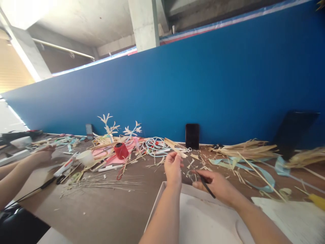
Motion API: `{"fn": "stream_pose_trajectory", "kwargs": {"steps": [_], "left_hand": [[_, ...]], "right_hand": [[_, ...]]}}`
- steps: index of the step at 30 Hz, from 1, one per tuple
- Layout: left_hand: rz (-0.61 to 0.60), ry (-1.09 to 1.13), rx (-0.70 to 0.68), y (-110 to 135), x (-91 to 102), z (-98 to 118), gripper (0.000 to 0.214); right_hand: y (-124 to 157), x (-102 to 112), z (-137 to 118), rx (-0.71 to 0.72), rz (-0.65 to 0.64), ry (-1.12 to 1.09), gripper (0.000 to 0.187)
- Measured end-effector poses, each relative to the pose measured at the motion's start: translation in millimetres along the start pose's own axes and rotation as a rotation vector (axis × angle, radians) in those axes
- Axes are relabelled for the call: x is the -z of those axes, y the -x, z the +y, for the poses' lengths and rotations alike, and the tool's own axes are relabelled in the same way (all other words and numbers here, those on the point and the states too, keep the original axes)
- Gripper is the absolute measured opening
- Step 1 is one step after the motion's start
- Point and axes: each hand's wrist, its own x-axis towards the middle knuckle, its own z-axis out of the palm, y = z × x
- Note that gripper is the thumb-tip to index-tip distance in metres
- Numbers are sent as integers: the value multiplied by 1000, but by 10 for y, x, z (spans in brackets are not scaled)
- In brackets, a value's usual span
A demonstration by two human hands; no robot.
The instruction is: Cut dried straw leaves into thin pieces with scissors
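- Sitting closest: white box (pixel 203 220), under both forearms.
- R hand (pixel 215 184) at the box's far edge, fingers curled, closed round a dark tool (pixel 208 190); too blurred to tell what type, front end angled away & L.
- L hand (pixel 174 169) a bit farther out, thumb & fingers pinched on a pale husk strip (pixel 172 145).
- Key bit: strip's long axis runs far-L to near-R, near end poking past L fingertips; it lies ahead & L of R hand, apart from the tool. L hand's nearer, obv.
- Scraps (pixel 195 157) littering the brown surface (pixel 101 210) just beyond.
- Off L, co-worker's hand (pixel 45 152); grip, can't tell.
- Farther: red spool (pixel 121 150), black phone (pixel 192 136) upright vs. blue partition (pixel 215 78).
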Motion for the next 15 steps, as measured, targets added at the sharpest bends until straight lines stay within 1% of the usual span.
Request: {"fn": "stream_pose_trajectory", "kwargs": {"steps": [3, 6, 9, 15], "left_hand": [[-30, -17, -26, 26, -9, 4, 29], [-47, -29, -29, 43, -13, 0, 26], [-47, -37, -15, 51, -17, -3, 26], [-63, -32, -11, 63, -32, -2, 28]], "right_hand": [[13, -16, -69, -16, -1, -37, 52], [18, -18, -108, -31, 29, -59, 53], [12, -9, -95, -29, 60, -72, 53], [16, -6, -80, -45, 58, -83, 54]]}}
